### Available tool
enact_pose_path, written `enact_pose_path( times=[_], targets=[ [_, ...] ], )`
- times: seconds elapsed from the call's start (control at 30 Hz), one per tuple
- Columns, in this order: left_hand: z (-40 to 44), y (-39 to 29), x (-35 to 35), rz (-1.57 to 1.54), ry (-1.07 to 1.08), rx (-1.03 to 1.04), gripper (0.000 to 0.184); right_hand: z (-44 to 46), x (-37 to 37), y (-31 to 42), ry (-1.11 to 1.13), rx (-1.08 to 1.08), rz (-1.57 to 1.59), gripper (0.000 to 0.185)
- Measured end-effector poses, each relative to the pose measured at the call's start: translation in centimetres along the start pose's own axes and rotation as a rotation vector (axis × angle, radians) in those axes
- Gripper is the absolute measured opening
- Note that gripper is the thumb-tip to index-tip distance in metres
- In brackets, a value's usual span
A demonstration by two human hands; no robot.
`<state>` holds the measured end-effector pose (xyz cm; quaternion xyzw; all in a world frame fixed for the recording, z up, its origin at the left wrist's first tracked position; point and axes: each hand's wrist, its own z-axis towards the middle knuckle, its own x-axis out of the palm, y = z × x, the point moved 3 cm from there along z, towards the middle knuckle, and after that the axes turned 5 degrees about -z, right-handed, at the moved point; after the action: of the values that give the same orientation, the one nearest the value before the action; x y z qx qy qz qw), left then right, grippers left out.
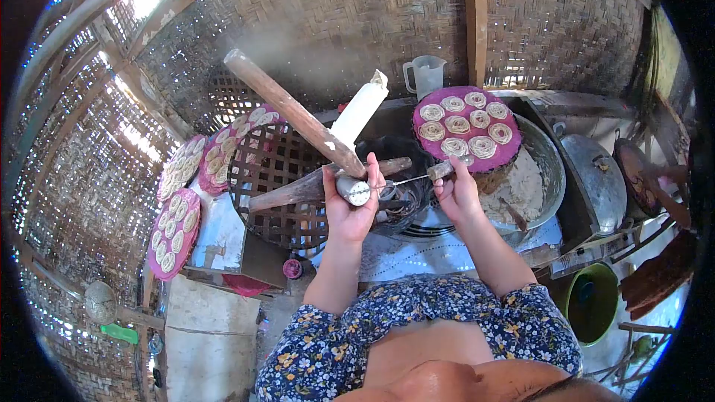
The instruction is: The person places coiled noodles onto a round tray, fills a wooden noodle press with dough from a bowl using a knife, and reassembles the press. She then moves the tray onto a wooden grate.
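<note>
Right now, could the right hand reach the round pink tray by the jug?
Probably yes: the right hand is close to the tray, way seemingly free, though it holds a wooden handle.

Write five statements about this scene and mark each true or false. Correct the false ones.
1. The right hand grips a small handle. True.
2. The left hand is empty. False: it holds a pale-faced cylinder.
3. The pink tray nearest the right hand bears pale coils. True.
4. The jug is bright red. False: it is whitish and translucent.
5. The metal lid is left of the basin in the picture. False: it is to its right.
</note>
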<state>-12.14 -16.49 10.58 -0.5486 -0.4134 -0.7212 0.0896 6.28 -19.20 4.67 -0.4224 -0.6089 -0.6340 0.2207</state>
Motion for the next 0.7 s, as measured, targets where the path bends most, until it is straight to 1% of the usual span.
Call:
enact_pose_path(
  times=[0.1,0.2,0.3,0.4,0.5,0.6,0.7],
  targets=[
    [-0.2,0.5,0.2,0.003,0.015,-0.017,0.047,0.5,-0.5,-0.2,-0.008,0.019,-0.013,0.020],
    [-0.2,0.7,0.3,0.054,0.064,0.010,0.048,0.9,-1.1,-0.6,0.028,0.060,0.004,0.019],
    [-0.4,0.9,0.5,-0.008,0.048,-0.038,0.049,0.4,-0.9,0.2,0.047,0.022,-0.051,0.018],
    [-0.4,0.6,0.3,0.034,0.067,-0.054,0.050,-0.1,0.1,1.4,0.000,-0.076,-0.021,0.018],
    [-0.3,0.5,0.2,0.043,0.067,-0.025,0.049,-0.2,0.3,1.7,-0.001,-0.157,-0.082,0.018],
    [-0.6,1.0,0.4,0.002,0.061,-0.064,0.050,-0.3,0.0,2.0,-0.007,-0.163,-0.156,0.019],
    [-0.7,1.4,0.5,-0.039,0.033,-0.066,0.051,-0.1,-0.2,2.3,-0.003,-0.127,-0.104,0.018]
  ],
)
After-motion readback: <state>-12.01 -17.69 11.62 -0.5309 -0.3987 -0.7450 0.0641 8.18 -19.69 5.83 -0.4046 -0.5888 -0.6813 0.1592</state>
